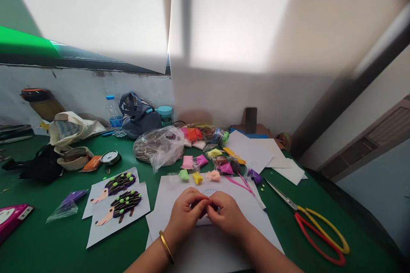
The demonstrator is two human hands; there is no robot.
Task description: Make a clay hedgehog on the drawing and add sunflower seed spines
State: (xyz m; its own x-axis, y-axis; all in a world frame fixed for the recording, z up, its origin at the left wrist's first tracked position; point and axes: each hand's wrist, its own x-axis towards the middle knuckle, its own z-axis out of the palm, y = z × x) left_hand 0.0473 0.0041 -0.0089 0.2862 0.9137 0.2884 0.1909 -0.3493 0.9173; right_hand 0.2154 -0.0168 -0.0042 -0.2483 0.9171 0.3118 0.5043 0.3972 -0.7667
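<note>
My left hand (188,210) and my right hand (226,213) meet over white paper (166,187) on the green table. Fingers of both hands are pinched together at the tips; whatever lies between them is too small or hidden to name. A gold bangle (166,247) circles my left wrist. Just beyond my fingertips, part of a blue patterned drawing (209,192) shows on the paper. Small clay packets, including a green one (183,175), a yellow one (197,178) and a peach lump (213,175), lie at the paper's far edge.
Two hedgehog pictures (124,207) lie at the left. Large scissors (301,211) with red and yellow handles rest open at the right. Behind are a plastic bag (160,147), a blue bag (137,119), a bottle (113,115) and white sheets (250,151).
</note>
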